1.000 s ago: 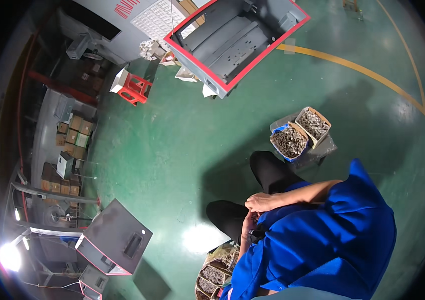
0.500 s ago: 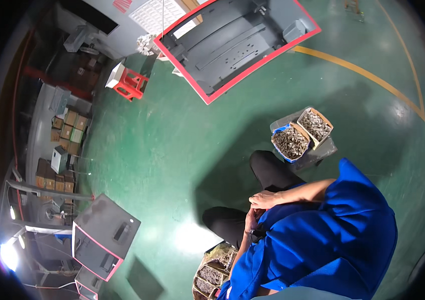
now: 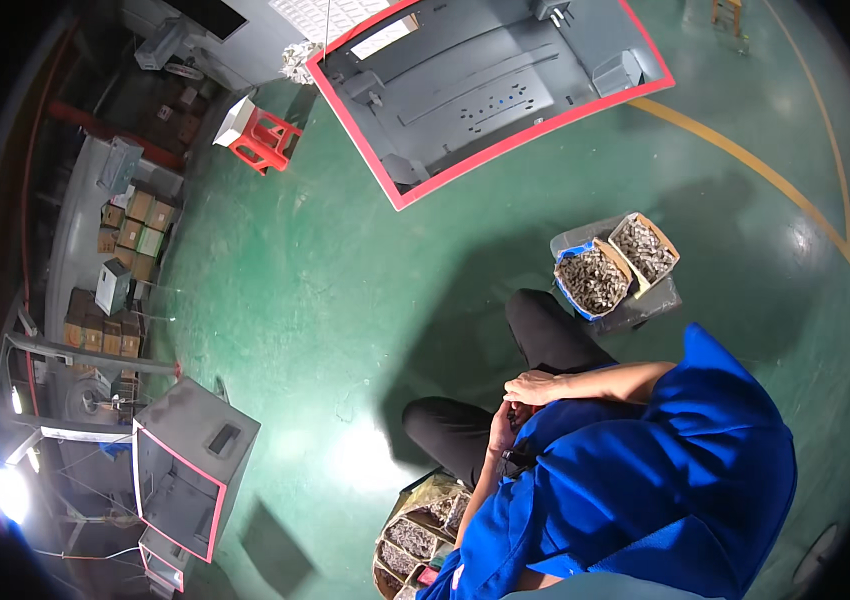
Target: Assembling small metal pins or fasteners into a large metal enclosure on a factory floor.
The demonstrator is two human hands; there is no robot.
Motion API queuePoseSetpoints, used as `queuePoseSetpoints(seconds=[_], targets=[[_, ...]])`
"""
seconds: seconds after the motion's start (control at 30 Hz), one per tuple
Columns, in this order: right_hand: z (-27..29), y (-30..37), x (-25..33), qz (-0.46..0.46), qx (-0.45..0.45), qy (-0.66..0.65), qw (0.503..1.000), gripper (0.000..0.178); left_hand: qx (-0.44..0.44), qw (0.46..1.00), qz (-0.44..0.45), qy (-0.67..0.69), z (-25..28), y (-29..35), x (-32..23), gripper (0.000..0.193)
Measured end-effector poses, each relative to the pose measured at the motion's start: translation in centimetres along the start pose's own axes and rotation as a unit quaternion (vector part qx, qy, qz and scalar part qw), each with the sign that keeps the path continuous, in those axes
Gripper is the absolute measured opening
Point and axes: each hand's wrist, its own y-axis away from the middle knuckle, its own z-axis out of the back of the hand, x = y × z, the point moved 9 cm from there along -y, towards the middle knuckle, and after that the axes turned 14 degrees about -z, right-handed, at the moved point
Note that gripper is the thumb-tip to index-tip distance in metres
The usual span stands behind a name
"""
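Note:
Close to my blue clothing, above my lap, my two hands meet. My right hand (image 3: 533,388) is closed, its fingers bent down over the tips of the left. Just below it my left hand (image 3: 502,430) is also closed, with something dark at its wrist. Whatever lies between the fingers is too small and hidden to name. Beyond my knee, a cardboard box with a blue edge (image 3: 593,280) holds many small metallic parts. Beside it a second box (image 3: 644,249) holds similar parts. Both rest on a grey stool-like stand (image 3: 645,308).
At my lower left stands a divided container (image 3: 381,572) with small parts in its compartments. A large grey cabinet shell with a red rim (image 3: 505,146) is ahead. A red stool (image 3: 265,143) stands further left, and another grey cabinet (image 3: 225,437) at the left.
The view has shifted slightly, so the large cabinet shell and the boxes of parts appear further right. My hands stay together, with the right fingers slightly more bent.

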Motion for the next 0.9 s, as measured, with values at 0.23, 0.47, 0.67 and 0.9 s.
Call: queuePoseSetpoints(seconds=[0.23, 0.47, 0.67, 0.9], targets=[[0.5, 0.0, 0.8, -0.019, 0.011, 0.022, 1.000, 0.039, -0.078, 0.997, 0.008, -0.006, -0.2, 1.0, -0.7, 0.032], [0.3, -0.4, 0.5, -0.025, -0.017, 0.070, 0.997, 0.044, -0.032, 0.999, -0.007, -0.017, 0.1, 0.5, -0.5, 0.036], [0.2, 0.0, 0.6, -0.064, 0.032, 0.057, 0.996, 0.043, -0.038, 0.999, 0.012, -0.004, -0.7, 0.9, -0.9, 0.035], [-0.2, -0.4, 0.0, -0.045, 0.037, 0.045, 0.997, 0.042, -0.014, 1.000, 0.014, 0.019, -0.7, 0.7, -0.5, 0.033]])
